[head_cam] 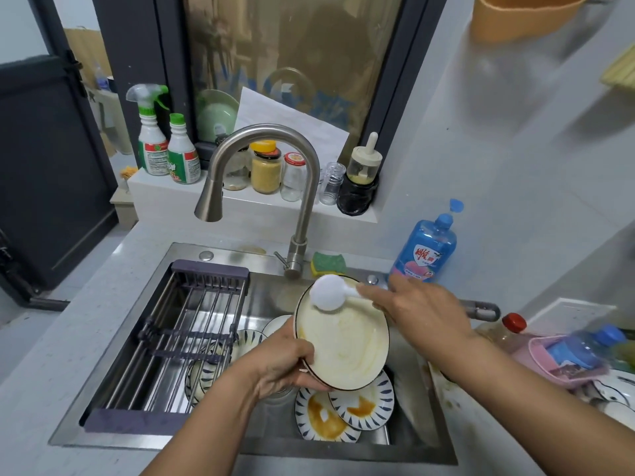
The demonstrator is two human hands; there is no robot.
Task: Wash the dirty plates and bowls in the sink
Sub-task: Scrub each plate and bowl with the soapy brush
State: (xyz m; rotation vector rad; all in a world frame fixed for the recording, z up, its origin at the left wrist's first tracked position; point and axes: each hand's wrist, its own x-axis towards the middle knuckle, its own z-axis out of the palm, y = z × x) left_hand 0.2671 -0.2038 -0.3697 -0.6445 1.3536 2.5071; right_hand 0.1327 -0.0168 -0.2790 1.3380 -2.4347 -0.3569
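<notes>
Head view shows us looking down at a metal sink [405, 424] full of dishes. Our left hand [281, 365] grips a cream plate [347, 352] by its lower left rim, with the thumb on the front and the fingers hidden behind. We hold the plate tilted up over the sink, and we think that is so any drips fall into the sink and so we can see its face. Our right hand [422, 310] is closed around the handle of a white round brush [328, 292]. The brush head presses on the top left part of the plate, close to the rim, so it looks like we are scrubbing there.

The plate has a thin dark edge. Its face looks streaky and soapy, with a yellow smear near the left side, so we think it is not clean yet.

Under it, at the bottom of the sink, lie two plates with blue stripes [343, 412]. They have brown sauce marks and one sits partly on the other. More striped dishes [220, 355] lie under the dark drying rack [185, 338], which spans the left side of the sink. No water comes from the tap [261, 173]. We guess most of the washing is left to do
</notes>
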